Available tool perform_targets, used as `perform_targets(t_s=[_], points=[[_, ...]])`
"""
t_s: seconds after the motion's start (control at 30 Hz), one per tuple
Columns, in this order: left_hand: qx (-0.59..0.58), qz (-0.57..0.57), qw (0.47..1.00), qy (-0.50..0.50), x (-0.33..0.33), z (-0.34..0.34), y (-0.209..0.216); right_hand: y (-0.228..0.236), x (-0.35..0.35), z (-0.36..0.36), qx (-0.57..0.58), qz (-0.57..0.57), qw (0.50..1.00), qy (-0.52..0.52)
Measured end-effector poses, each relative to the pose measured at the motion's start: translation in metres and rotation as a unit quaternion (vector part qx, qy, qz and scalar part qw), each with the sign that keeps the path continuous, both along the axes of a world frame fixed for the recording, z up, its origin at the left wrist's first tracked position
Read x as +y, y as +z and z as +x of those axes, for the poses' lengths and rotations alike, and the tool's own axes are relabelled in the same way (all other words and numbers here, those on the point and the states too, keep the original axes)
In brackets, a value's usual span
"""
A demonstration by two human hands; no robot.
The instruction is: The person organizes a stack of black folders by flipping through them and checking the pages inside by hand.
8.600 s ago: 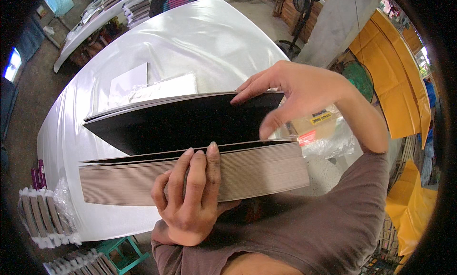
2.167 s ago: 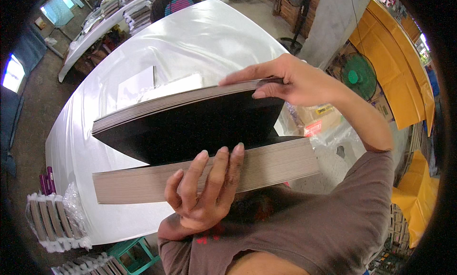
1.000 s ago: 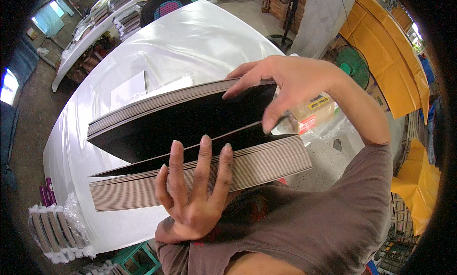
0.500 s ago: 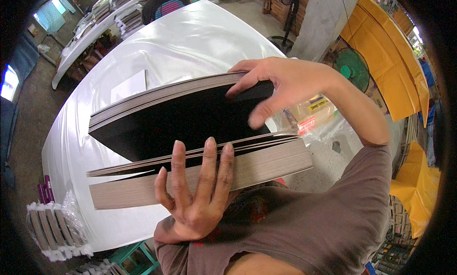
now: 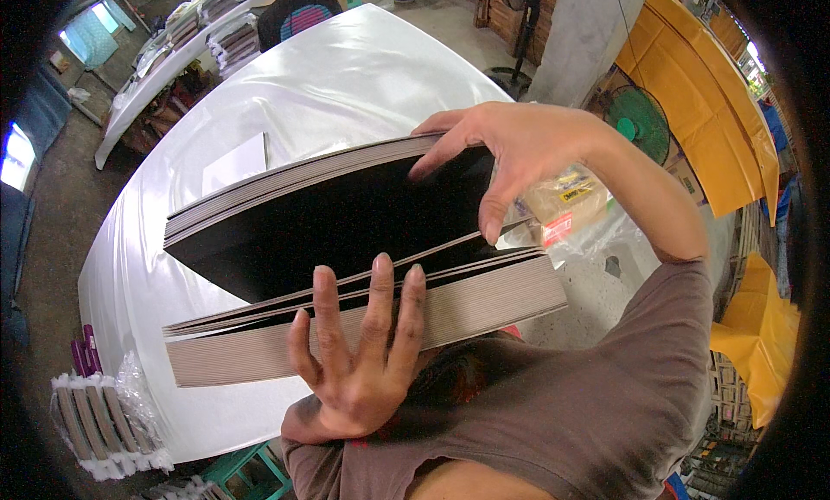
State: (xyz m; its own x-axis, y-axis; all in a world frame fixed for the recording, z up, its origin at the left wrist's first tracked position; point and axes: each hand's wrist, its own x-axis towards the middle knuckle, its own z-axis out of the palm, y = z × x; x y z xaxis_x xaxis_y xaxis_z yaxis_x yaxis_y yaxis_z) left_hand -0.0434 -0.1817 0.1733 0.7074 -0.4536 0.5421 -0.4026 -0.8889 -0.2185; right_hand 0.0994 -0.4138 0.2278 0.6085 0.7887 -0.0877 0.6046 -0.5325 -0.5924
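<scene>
- Up comes the right end of a thin board (image 5: 450,247), met by the right thumb that hung clear half a second ago.
- Stiff, flat boards, pale brownish-grey and layered at their edges, matte black on the face; they sit between both hands, before the chest, at the table's near side.
- Right hand (image 5: 532,141) half curled: fingers straddle the upper packet (image 5: 294,175), gripping it aloft, thumb on the board below.
- Left hand (image 5: 359,362) splayed, fingers against the lower stack (image 5: 484,297) and across the loose edges; its thumb is hidden, so I can't tell whether it grips.
- Behind, the upper packet partly blocks a white panel (image 5: 235,164) on the glossy, white-covered table (image 5: 372,76).
- Rightward, a plastic-wrapped parcel (image 5: 562,206); lower left, a wrapped bundle (image 5: 104,413) near purple tubes (image 5: 86,353).
</scene>
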Motion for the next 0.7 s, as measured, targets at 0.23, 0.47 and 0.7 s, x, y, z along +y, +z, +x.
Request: perform_targets(t_s=[0.23, 0.47, 0.7], points=[[-0.005, 0.010, 1.000, -0.001, 0.0080, -0.0065, -0.0022, -0.0023, 0.0075, 0.0032, -0.009, -0.008, 1.000, 0.003], [0.001, 0.002, 1.000, 0.006, 0.0059, -0.0047, -0.0023, 0.0032, 0.0088, 0.0004, -0.027, -0.027, 0.999, 0.018], [-0.008, 0.009, 1.000, 0.001, 0.0067, -0.0044, -0.0047, 0.0028, 0.0068, 0.0076, -0.001, -0.009, 1.000, 0.028]])
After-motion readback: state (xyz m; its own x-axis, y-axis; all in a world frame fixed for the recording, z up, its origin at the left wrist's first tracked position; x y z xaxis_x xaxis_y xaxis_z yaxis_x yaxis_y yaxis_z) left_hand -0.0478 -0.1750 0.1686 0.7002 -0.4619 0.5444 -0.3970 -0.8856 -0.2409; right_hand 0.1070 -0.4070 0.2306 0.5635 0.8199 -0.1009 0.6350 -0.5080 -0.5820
